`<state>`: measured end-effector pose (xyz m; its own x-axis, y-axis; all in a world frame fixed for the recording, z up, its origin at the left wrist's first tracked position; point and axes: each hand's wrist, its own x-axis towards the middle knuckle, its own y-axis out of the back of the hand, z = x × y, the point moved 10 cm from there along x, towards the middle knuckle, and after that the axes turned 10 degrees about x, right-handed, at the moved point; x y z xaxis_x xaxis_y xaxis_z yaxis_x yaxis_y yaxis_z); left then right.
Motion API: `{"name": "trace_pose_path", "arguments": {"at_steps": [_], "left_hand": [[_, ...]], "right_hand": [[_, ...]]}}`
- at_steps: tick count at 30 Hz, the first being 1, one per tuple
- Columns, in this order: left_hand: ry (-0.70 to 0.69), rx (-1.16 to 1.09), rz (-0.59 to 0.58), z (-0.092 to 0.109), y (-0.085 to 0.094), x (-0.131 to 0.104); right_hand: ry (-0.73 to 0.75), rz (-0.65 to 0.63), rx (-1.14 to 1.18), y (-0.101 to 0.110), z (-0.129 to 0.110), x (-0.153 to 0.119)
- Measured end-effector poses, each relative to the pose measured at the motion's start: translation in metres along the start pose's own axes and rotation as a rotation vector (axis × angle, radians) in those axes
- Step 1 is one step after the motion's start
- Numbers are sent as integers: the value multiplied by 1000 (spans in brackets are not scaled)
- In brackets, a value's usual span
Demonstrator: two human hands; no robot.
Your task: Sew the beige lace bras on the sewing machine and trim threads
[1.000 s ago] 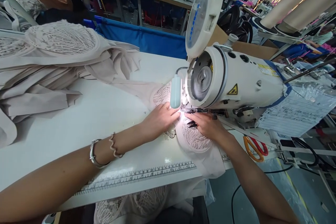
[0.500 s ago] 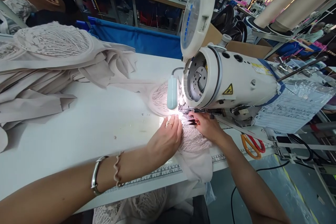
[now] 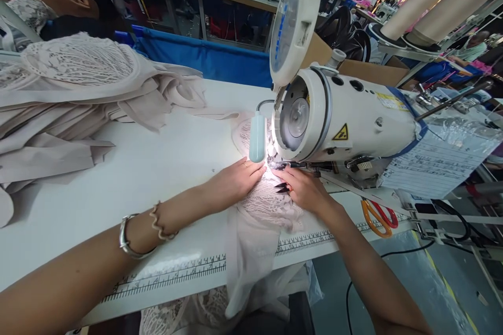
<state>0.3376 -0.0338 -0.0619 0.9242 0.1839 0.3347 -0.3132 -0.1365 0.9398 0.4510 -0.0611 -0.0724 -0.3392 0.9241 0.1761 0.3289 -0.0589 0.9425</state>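
Observation:
A pale pink lace garment piece (image 3: pixel 271 201) lies under the needle area of a white sewing machine (image 3: pixel 349 115). Its plain fabric end hangs over the table's front edge. My left hand (image 3: pixel 238 180) rests flat on the piece left of the needle, fingers stretched out. Close by on the right, my right hand (image 3: pixel 304 188) presses the lace with its fingertips while holding small thread snips (image 3: pixel 282 187) in its curled fingers. The snips' dark blades point left. A pale blue lamp (image 3: pixel 257 138) lights the stitching spot; glare hides the needle.
Stacked lace garment pieces (image 3: pixel 82 89) cover the table's left side. Orange-handled scissors (image 3: pixel 375 219) lie at the right, near a printed ruler strip (image 3: pixel 188 276) along the front edge. Behind the table hangs a blue cloth bin (image 3: pixel 204 60). A written sheet (image 3: pixel 436 162) leans by the machine.
My left hand has moved left and slightly up. The lace piece has shifted and turned, its hanging end now farther left. My right hand has moved slightly left, still with the snips.

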Motion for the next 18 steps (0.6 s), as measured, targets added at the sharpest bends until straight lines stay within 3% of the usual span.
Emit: {"name": "trace_pose_path", "arguments": {"at_steps": [3, 6, 9, 13, 18], "left_hand": [[-24, -33, -25, -13, 4, 4], [11, 30, -18, -13, 10, 9], [92, 17, 37, 0, 14, 11], [78, -173, 52, 29, 8, 9], [46, -156, -13, 33, 0, 5]], "right_hand": [[-1, 37, -31, 3, -5, 2], [-12, 59, -49, 2, -7, 2], [-28, 78, -26, 0, -5, 1], [-35, 105, 88, 1, 0, -3], [15, 160, 212, 8, 2, -11]]}}
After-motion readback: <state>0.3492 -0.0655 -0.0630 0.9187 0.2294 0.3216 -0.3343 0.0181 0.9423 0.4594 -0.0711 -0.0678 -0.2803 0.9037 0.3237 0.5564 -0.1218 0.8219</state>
